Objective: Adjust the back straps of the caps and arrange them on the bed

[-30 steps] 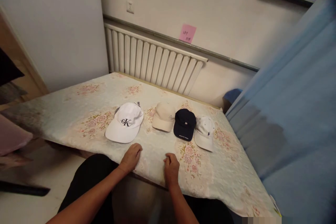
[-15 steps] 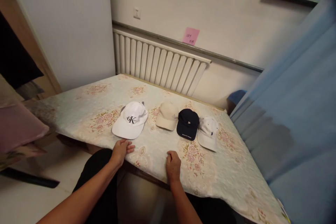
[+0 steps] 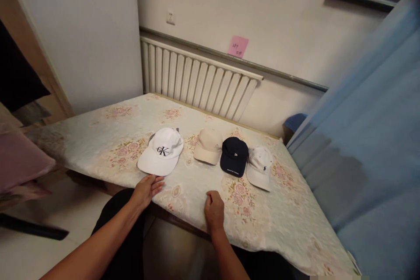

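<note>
Several caps lie in a row on a table with a floral cloth (image 3: pixel 98 140): a white cap with a black logo (image 3: pixel 160 155), a beige cap (image 3: pixel 207 145), a navy cap (image 3: pixel 234 155) and a white cap (image 3: pixel 260 166) at the right. My left hand (image 3: pixel 146 188) rests flat at the table's near edge, fingers stretched out, just below the brim of the logo cap and holding nothing. Near the front edge, below the navy cap, my right hand (image 3: pixel 214 210) lies on the cloth with fingers curled loosely, nothing in it.
A white radiator (image 3: pixel 197 78) runs along the wall behind the table, with a pink note (image 3: pixel 238 47) above it. A blue curtain (image 3: pixel 370 148) hangs at the right. A pink cushion (image 3: pixel 19 162) sits at the left. My dark-clothed lap is under the front edge.
My left hand has slid left along the table's edge and flattened below the logo cap. My right hand stays about where it was. The view has shifted slightly.
</note>
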A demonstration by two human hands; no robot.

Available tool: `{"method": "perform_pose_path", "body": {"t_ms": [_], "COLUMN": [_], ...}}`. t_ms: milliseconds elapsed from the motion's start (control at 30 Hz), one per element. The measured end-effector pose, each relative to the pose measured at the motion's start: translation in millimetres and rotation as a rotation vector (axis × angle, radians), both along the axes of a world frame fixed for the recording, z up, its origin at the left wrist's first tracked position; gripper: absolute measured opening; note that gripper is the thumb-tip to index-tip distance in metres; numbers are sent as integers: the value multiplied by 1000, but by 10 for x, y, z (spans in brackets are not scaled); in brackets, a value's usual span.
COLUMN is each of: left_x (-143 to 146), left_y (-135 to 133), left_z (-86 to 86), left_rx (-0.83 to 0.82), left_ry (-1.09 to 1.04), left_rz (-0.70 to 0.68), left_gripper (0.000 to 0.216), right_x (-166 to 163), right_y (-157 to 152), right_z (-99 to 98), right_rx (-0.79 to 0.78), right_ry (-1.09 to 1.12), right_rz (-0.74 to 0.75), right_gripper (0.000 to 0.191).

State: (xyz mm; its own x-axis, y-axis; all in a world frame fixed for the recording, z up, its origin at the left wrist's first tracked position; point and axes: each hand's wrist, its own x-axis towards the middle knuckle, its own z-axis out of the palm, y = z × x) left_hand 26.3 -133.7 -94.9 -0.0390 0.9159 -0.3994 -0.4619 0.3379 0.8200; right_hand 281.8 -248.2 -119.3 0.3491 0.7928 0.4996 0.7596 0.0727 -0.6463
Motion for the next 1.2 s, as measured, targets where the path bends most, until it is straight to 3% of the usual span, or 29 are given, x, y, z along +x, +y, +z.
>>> {"method": "perform_pose_path", "body": {"t_ms": [733, 1200], "left_x": [65, 105], "left_y": [178, 387], "left_z": [270, 369], "left_rx": [9, -33], "left_ry": [42, -94], "left_rz": [106, 74], "left_gripper": [9, 6], "right_x": [-10, -16], "right_y": [-2, 3], "right_z": [16, 0], "right_rx": [-26, -12], "right_ry": [2, 11], "right_rz": [4, 8], "right_gripper": [24, 23]}}
